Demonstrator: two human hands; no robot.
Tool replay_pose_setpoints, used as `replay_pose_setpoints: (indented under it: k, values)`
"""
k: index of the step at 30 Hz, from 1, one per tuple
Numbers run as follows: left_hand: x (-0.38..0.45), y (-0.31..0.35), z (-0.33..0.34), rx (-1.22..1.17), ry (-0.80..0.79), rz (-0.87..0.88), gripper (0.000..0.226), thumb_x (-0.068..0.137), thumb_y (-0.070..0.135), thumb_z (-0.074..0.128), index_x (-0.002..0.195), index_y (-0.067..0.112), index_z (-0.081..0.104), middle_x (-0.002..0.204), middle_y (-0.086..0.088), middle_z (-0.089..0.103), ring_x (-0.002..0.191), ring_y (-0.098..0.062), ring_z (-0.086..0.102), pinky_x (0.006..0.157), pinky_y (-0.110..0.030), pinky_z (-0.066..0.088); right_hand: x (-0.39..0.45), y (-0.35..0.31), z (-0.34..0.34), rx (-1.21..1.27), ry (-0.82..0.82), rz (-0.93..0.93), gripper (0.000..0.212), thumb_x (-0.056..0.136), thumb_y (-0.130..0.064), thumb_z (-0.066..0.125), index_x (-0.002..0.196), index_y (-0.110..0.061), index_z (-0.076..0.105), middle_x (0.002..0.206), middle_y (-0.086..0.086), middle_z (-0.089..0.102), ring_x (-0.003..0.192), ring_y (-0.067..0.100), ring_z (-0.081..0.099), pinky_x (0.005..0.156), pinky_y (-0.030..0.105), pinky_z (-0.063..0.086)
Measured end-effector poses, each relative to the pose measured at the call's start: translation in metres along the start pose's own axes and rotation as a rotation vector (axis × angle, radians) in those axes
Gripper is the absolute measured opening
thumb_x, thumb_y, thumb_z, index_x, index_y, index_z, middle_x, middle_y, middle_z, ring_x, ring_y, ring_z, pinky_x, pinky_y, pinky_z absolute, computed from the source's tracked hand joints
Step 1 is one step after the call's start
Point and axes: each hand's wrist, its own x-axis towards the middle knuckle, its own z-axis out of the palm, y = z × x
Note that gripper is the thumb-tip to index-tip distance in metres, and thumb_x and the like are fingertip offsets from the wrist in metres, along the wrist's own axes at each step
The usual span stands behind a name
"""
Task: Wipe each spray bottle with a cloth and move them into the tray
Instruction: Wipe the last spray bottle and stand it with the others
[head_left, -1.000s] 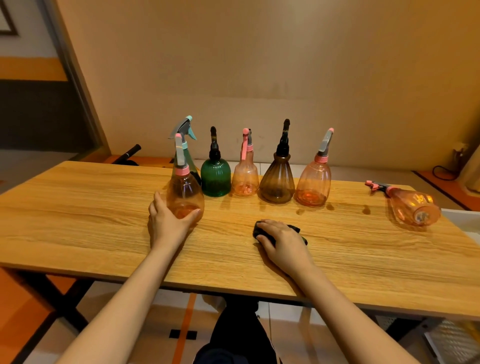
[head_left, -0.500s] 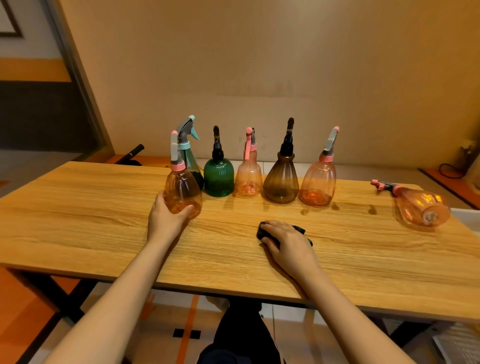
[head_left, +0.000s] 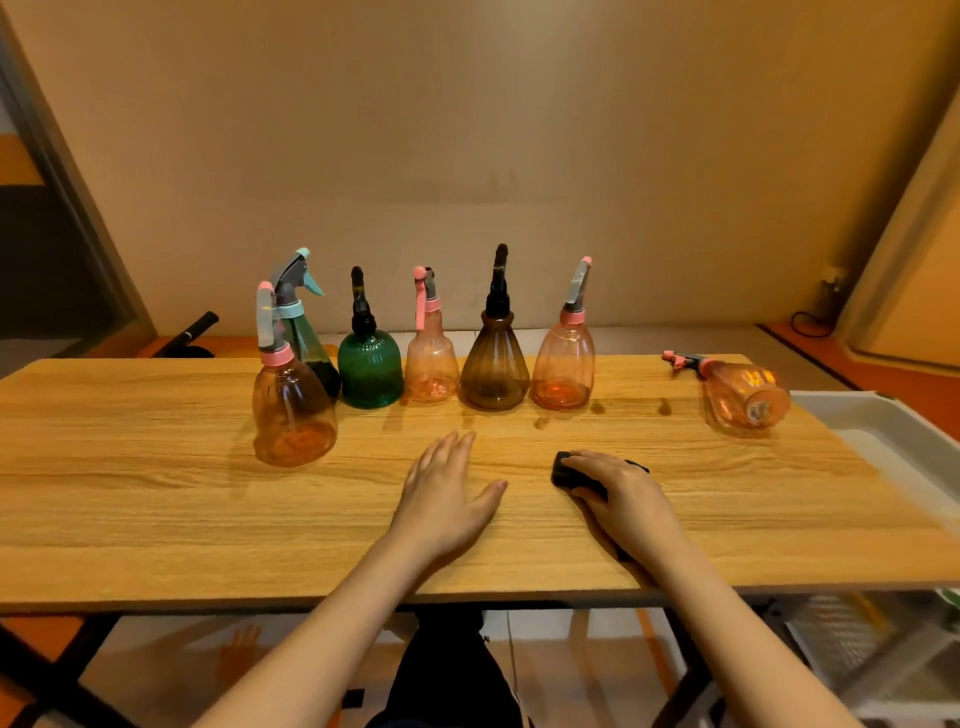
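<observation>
Several spray bottles stand in a row at the back of the wooden table (head_left: 156, 509): a dark green one with a teal trigger (head_left: 306, 343), a green one (head_left: 370, 369), a small pink one (head_left: 431, 358), a brown one (head_left: 494, 358) and a pink one (head_left: 563, 358). In front of the row's left end, a pink bottle (head_left: 293, 410) stands alone. Another pink bottle (head_left: 743, 392) lies on its side at the right. My left hand (head_left: 447, 493) lies flat on the table, holding nothing. My right hand (head_left: 618, 493) rests on a dark cloth (head_left: 566, 473), fingers curled over it.
A white tray (head_left: 883, 447) sits at the table's right edge, beside the lying bottle. Small wet spots (head_left: 665, 408) mark the table right of the row. A wall runs close behind the table. A black bar (head_left: 195, 330) lies behind the table's left.
My left hand let go of the front pink bottle and moved right to the table's middle. The bottle stays upright. My right hand stays on the cloth.
</observation>
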Motion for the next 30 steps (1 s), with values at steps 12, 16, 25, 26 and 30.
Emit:
replay_pose_setpoints:
  k: [12,16,25,26,30]
  values:
    - [0.085,0.167,0.056,-0.163,-0.138,0.274,0.074,0.093,0.049,0.054,0.152,0.018,0.022,0.156,-0.006,0.027,0.143,-0.023,0.026,0.112,-0.033,0.026,-0.038,0.111,-0.065,0.001,0.25,0.446,0.035,0.088,-0.009,0.058,0.122,-0.016,0.061,0.124,0.004,0.061,0.114,0.023,0.055,0.087,0.031,0.044]
    - [0.117,0.215,0.085,-0.378,-0.174,0.2,0.081,0.086,0.045,0.066,0.151,0.021,0.024,0.155,-0.005,0.029,0.142,-0.023,0.028,0.11,-0.034,0.03,-0.032,0.131,-0.074,0.037,0.33,0.555,0.038,0.091,-0.012,0.055,0.129,-0.013,0.054,0.131,0.006,0.056,0.12,0.023,0.05,0.09,0.031,0.042]
    - [0.17,0.266,0.123,-0.668,-0.212,-0.118,0.088,0.079,0.066,0.06,0.145,0.014,0.035,0.144,-0.007,0.046,0.131,-0.031,0.044,0.107,-0.041,0.039,-0.028,0.137,-0.07,0.044,0.386,0.575,0.048,0.089,-0.034,0.06,0.131,-0.011,0.052,0.132,0.004,0.054,0.125,0.019,0.045,0.099,0.029,0.036]
    - [0.176,0.272,0.125,-0.705,-0.234,-0.179,0.088,0.079,0.07,0.057,0.143,0.013,0.038,0.141,-0.007,0.048,0.128,-0.033,0.046,0.105,-0.041,0.04,-0.027,0.138,-0.07,0.049,0.396,0.58,0.048,0.089,-0.033,0.06,0.131,-0.011,0.052,0.133,0.004,0.054,0.125,0.019,0.045,0.1,0.029,0.036]
    - [0.191,0.281,0.134,-0.698,-0.336,-0.257,0.096,0.068,0.082,0.051,0.14,0.019,0.044,0.145,-0.008,0.045,0.128,-0.033,0.046,0.104,-0.043,0.04,-0.029,0.14,-0.067,0.042,0.405,0.59,0.048,0.089,-0.031,0.06,0.132,-0.011,0.051,0.136,0.004,0.051,0.129,0.018,0.04,0.104,0.029,0.031]
